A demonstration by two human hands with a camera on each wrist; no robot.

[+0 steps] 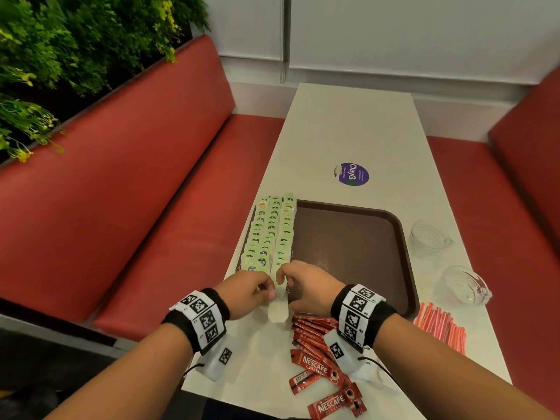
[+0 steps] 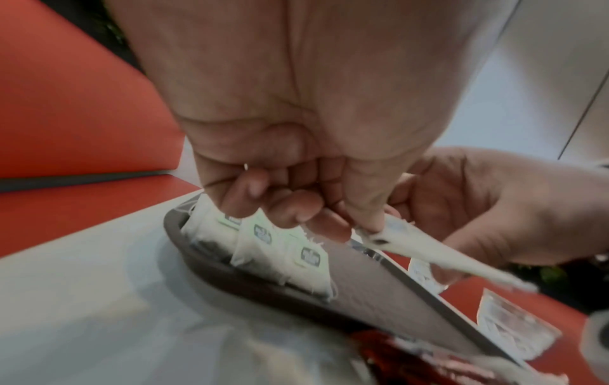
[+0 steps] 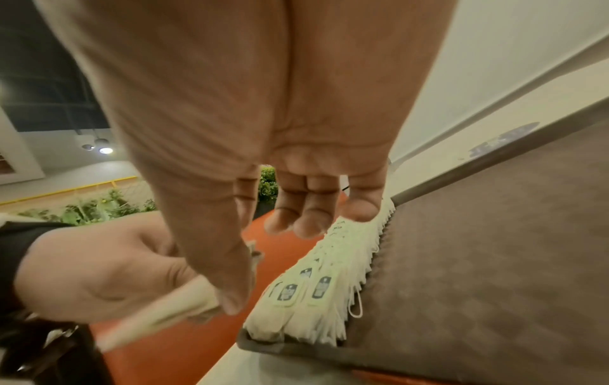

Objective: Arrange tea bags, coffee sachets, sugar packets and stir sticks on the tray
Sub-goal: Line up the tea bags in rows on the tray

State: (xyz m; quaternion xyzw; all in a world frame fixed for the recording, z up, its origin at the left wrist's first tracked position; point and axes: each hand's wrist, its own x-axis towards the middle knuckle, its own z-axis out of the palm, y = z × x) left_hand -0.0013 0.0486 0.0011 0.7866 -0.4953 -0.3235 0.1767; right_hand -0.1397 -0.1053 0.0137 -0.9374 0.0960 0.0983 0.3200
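Note:
A brown tray lies on the white table. Three rows of pale green tea bags line its left side, also seen in the left wrist view and the right wrist view. Both hands meet over the tray's near left corner. My left hand pinches one loose tea bag between thumb and curled fingers. My right hand pinches the same tea bag at its upper end with thumb and forefinger. Its other fingers hang over the rows.
Red Nescafe coffee sachets lie scattered at the table's near edge. A heap of red stir sticks sits right of the tray, with two glass bowls beyond. Red benches flank the table; a purple sticker marks its far part.

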